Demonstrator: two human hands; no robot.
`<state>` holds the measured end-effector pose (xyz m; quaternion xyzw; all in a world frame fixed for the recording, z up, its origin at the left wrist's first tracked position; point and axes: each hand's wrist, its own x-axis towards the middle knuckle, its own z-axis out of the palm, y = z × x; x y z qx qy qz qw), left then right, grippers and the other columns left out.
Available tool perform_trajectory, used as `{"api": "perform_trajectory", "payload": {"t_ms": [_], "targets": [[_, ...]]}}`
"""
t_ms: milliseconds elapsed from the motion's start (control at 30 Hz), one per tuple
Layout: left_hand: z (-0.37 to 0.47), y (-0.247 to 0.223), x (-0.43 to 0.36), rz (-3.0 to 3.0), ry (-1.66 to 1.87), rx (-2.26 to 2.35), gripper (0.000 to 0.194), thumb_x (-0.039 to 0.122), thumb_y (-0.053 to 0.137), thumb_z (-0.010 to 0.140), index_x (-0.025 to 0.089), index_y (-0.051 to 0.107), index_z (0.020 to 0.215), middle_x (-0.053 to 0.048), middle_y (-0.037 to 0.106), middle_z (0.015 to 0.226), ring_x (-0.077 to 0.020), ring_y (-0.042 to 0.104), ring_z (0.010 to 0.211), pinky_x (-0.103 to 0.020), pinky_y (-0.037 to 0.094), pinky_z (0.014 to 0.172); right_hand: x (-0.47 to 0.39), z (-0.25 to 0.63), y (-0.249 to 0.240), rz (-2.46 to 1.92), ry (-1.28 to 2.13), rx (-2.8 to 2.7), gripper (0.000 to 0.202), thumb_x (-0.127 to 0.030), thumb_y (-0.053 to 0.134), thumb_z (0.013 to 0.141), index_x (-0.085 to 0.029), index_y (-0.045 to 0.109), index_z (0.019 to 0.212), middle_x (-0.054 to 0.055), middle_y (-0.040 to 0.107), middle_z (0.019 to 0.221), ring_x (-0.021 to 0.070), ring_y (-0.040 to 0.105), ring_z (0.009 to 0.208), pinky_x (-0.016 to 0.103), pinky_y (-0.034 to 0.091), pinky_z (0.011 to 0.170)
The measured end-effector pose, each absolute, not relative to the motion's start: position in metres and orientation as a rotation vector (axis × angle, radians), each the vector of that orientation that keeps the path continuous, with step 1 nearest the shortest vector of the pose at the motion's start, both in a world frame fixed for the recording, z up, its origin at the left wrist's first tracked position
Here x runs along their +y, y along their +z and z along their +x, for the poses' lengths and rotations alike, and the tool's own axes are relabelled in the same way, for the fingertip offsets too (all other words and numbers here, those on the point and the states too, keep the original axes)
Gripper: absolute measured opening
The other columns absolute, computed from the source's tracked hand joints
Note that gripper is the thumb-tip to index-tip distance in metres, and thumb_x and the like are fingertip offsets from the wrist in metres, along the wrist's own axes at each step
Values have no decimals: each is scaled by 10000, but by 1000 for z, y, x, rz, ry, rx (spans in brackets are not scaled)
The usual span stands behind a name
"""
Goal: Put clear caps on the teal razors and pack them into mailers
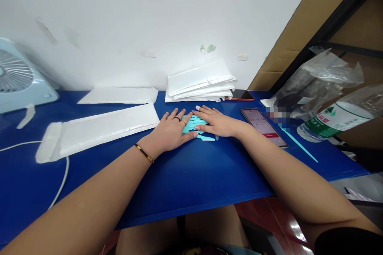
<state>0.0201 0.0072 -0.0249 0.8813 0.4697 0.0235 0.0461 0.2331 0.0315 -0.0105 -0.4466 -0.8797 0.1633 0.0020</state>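
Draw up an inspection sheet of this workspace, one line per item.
Surface: blue table, things mostly along its back and sides.
Job's things: teal pieces, grouped, partly hidden under the hands.
Clutter: white packets, some stacked by the wall; lit phone; lone teal strip; tilted bottle.
Hands: left hand and right hand spread over the pieces.
Cables: white cable, left.
Surroundings: marked white wall behind; fan left.
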Motion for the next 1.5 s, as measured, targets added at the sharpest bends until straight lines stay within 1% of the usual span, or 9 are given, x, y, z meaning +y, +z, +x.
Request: {"api": "perform_trajectory", "payload": {"t_ms": [333, 500, 867, 1133, 1333, 1500], "targets": [[21, -24, 6, 2677, 70, 1436, 796, 718, 120, 793, 236, 88, 1425, -71, 144, 1485, -312, 82, 1352, -486, 115, 1065, 31, 233, -10, -1394, 505, -2765, 747, -679, 281, 807, -279, 142, 1422, 56, 78, 1494, 272, 19, 1362, 504, 54, 1075], [20, -24, 6, 2672, 79, 1434, 781, 711, 131, 799, 247, 90, 1425, -57, 142, 1486, -310, 69, 1354, -482, 115, 1065, 32, 233, -13, -1391, 498, -2764, 739, -675, 292, 807, -289, 145, 1420, 58, 85, 1493, 266, 20, 1362, 503, 57, 1075], [21, -24, 6, 2668, 82, 1436, 777, 709, 140, 799, 249, 98, 1424, -52, 145, 1485, -309, 72, 1354, -486, 120, 1064, 33, 233, -12, -1394, 516, -2766, 737, -667, 306, 809, -293, 137, 1421, 50, 74, 1495, 291, 20, 1359, 512, 54, 1071], [20, -22, 5, 2668, 85, 1424, 787, 712, 112, 797, 238, 101, 1424, -73, 147, 1483, -314, 83, 1352, -496, 124, 1063, 32, 233, -11, -1400, 508, -2762, 736, -670, 299, 809, -290, 143, 1421, 50, 84, 1494, 283, 20, 1360, 512, 58, 1072], [21, -21, 4, 2654, 82, 1422, 770, 705, 133, 803, 251, 91, 1424, -51, 126, 1488, -313, 76, 1353, -494, 121, 1063, 32, 233, -12, -1396, 510, -2759, 731, -668, 302, 810, -300, 139, 1420, 44, 85, 1494, 285, 19, 1359, 517, 60, 1071], [21, -21, 4, 2653, 81, 1423, 771, 705, 136, 802, 252, 88, 1424, -49, 131, 1487, -316, 83, 1351, -493, 118, 1064, 33, 234, -13, -1390, 503, -2764, 738, -676, 290, 808, -291, 144, 1420, 60, 86, 1493, 278, 21, 1361, 520, 60, 1069]]}}
